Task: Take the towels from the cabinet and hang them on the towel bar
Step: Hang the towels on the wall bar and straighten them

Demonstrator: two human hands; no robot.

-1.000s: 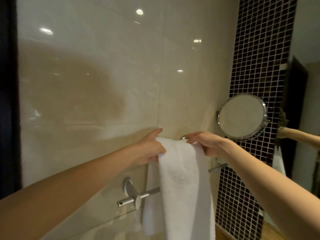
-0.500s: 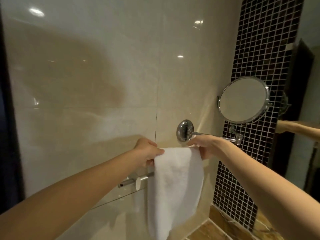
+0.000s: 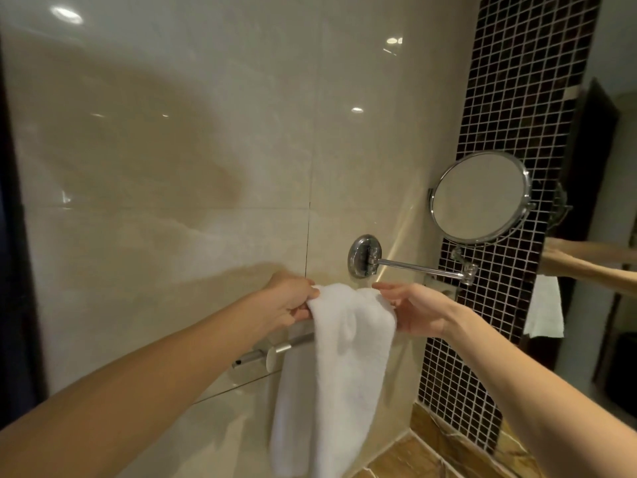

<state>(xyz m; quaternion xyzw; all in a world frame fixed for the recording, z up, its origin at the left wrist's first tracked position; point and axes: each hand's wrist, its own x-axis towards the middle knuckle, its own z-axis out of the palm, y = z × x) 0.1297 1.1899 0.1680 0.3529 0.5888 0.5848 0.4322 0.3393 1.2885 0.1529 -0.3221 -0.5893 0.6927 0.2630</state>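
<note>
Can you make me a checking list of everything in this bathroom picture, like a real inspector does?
surface: glossy beige wall tiles with spots of light glare.
job's things: white towel, folded, its top held just above the towel bar, the rest hanging down across it; cabinet not in view.
clutter: nothing seen.
grips: left hand grips the towel's top left edge; right hand pinches its top right edge.
cables: nothing seen.
surroundings: round mirror on a swing arm; dark mosaic strip; wall mirror at the right, reflecting an arm and a towel.
</note>
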